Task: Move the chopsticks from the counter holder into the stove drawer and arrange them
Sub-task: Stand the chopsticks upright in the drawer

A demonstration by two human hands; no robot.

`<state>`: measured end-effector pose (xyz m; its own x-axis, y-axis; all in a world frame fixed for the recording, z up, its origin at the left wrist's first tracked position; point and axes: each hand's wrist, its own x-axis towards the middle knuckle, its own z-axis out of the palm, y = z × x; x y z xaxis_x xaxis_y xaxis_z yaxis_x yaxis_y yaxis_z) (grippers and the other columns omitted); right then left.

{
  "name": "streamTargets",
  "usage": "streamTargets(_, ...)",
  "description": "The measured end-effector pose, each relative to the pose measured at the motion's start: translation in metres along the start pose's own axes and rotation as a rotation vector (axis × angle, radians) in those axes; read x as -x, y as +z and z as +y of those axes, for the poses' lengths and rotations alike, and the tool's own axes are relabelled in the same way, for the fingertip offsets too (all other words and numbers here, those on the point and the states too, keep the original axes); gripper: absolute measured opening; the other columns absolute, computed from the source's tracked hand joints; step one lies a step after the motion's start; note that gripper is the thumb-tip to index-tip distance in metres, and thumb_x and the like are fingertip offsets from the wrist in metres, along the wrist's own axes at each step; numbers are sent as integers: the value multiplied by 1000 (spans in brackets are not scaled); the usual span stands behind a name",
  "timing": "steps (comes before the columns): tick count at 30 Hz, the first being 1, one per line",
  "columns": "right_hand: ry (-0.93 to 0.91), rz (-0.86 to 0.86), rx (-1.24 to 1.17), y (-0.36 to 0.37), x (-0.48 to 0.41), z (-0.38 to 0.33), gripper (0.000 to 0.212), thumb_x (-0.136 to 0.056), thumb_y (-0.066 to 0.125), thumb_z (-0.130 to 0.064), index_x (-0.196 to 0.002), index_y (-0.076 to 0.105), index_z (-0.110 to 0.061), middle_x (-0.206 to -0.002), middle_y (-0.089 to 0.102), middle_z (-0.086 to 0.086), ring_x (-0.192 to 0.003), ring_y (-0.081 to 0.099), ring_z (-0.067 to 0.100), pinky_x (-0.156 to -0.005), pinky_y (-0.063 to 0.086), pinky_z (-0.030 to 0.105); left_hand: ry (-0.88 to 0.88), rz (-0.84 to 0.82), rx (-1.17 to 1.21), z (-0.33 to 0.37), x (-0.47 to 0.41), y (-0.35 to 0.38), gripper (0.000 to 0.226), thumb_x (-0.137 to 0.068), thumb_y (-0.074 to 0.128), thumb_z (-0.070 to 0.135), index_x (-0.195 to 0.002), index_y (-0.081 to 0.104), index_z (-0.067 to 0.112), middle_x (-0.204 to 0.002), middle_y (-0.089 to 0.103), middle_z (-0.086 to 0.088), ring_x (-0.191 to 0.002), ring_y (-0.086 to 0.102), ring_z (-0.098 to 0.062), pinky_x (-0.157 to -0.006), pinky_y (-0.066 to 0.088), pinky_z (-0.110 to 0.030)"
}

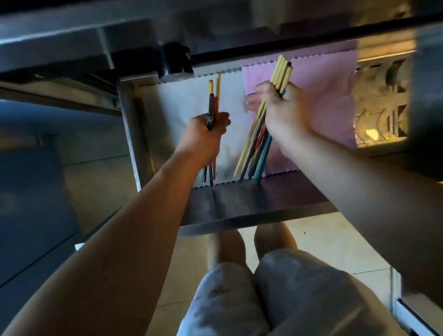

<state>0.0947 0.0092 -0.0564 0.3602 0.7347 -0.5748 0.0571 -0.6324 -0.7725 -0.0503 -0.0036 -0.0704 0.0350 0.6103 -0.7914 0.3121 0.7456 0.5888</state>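
The steel drawer point(247, 209) stands pulled out below the stove front, lined with a white cloth on the left and a pink cloth point(325, 95) on the right. My left hand point(205, 133) grips a small bunch of chopsticks point(213, 97), dark, orange and pale, over the white cloth. My right hand point(282, 108) grips a larger bundle of chopsticks point(281, 74), yellow at the far ends and blue, teal and red at the near ends, held slanted over the seam between the two cloths.
The white cloth point(180, 103) covers the drawer's left half. The stove's steel front point(198, 26) overhangs the drawer. A blue cabinet front point(16, 196) is on the left. A lit compartment point(381, 105) with metal parts lies right of the drawer. My knees point(251, 247) are under the drawer's front edge.
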Motion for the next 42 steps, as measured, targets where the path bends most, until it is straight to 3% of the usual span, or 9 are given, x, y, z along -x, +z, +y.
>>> streamTargets(4,71,-81,108,18,-29,15,25,-96,42,-13,-77,57,-15,-69,69,3,-65,70,20,-75,57,35,-49,5,36,-14,-25,2,21,-96,55,6,-113,66,3,-106,70,-10,-93,65,-15,-70,51,-12)
streamTargets(8,172,-143,188,34,-49,37,22,-95,46,-16,-75,53,-14,-73,69,9,-59,66,21,-65,56,31,-74,50,115,-27,-47,14,19,-94,56,0,-109,63,-9,-92,67,-17,-74,63,-17,-76,55,-24)
streamTargets(12,191,-203,449,42,-66,61,31,-94,53,-22,-116,54,1,-107,60,13,-94,57,21,-83,46,33,-71,154,-159,-40,-61,26,12,-90,63,17,-92,70,6,-70,63,-8,-57,55,-17,-55,44,-27)
streamTargets(19,253,-216,431,32,-59,70,43,-98,47,-15,-137,38,-1,-123,51,15,-109,53,25,-57,35,11,-101,302,-237,-47,-52,24,30,-85,55,13,-114,63,12,-113,68,-11,-105,62,-27,-86,50,-31)
streamTargets(26,251,-304,570,-7,-14,37,53,-97,44,-35,-146,31,-17,-153,35,5,-136,39,26,-106,33,31,-160,183,-501,-42,2,11,67,-89,52,45,-149,30,24,-150,39,-6,-133,40,-33,-107,37,-47)
streamTargets(32,206,-302,624,-32,40,-10,55,-97,44,-38,-147,28,-22,-153,35,3,-124,51,22,-93,41,27,-116,132,-636,-18,67,-3,69,-90,46,56,-150,25,30,-157,26,1,-142,22,-33,-113,25,-51)
streamTargets(37,40,-331,801,-53,86,-47,54,-96,41,-43,-146,25,-29,-138,52,8,-50,50,8,-37,36,16,-50,139,-697,6,117,-24,70,-89,45,60,-150,24,34,-160,20,1,-145,15,-30,-114,21,-52)
streamTargets(39,-39,-342,851,-63,102,-60,52,-95,41,-42,-145,27,-32,-134,55,8,-51,52,10,-35,32,15,-8,143,-730,15,136,-32,71,-89,43,62,-150,22,35,-161,18,3,-146,13,-28,-115,18,-51)
streamTargets(42,-168,-359,905,-73,126,-84,51,-93,44,-38,-142,31,-31,-135,55,8,-74,60,16,-58,42,22,77,145,-800,26,163,-43,71,-89,40,65,-151,20,36,-161,16,3,-147,10,-26,-117,13,-50)
